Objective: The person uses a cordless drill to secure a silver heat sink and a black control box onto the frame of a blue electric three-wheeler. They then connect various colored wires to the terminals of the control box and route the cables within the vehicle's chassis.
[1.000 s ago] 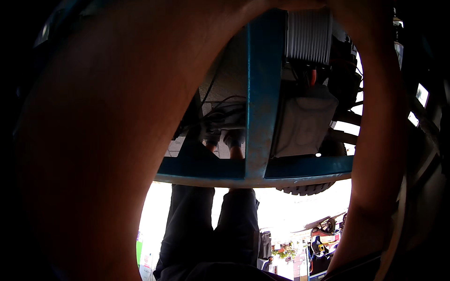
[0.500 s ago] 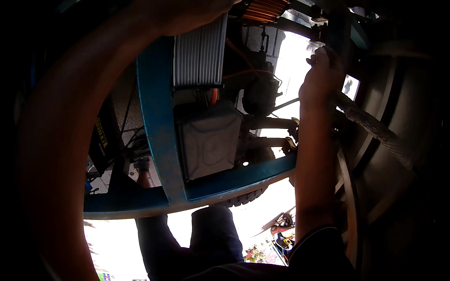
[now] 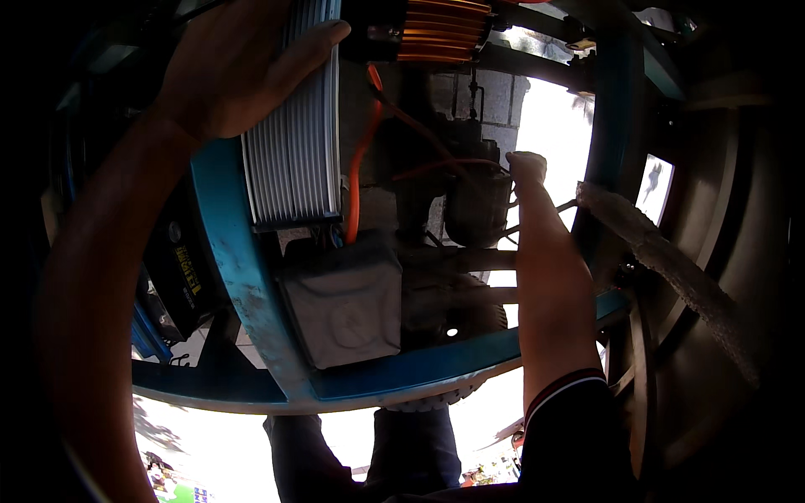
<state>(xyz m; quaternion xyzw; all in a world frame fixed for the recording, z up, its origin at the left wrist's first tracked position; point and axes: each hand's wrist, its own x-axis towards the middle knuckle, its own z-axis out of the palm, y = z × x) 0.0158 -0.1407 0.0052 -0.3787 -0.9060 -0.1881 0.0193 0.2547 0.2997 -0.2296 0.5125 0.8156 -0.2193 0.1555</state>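
My left hand (image 3: 226,75) lies across the upper part of a silver finned metal box (image 3: 293,159). Its thumb is stretched out over the fins, apart from the other fingers, which fade into shadow. Lower right, my right hand (image 3: 528,165) is curled closed beside a dark rounded motor-like unit (image 3: 478,205) and the end of a thin red cable (image 3: 444,166). What it holds, if anything, is hidden. A thick orange cable (image 3: 356,180) runs down beside the finned box toward a dented grey cover (image 3: 344,302).
A blue metal frame (image 3: 239,260) surrounds the parts. An orange finned unit (image 3: 444,29) sits at the top. Left is a black box with yellow markings (image 3: 180,277). A rough sleeved hose (image 3: 662,251) slants at right. My legs (image 3: 415,444) are below the frame, near a tyre (image 3: 436,397).
My left hand has come back from beside the orange unit onto the silver finned box. The right hand has moved from the frame's right side down and left toward the motor-like unit. The view has shifted.
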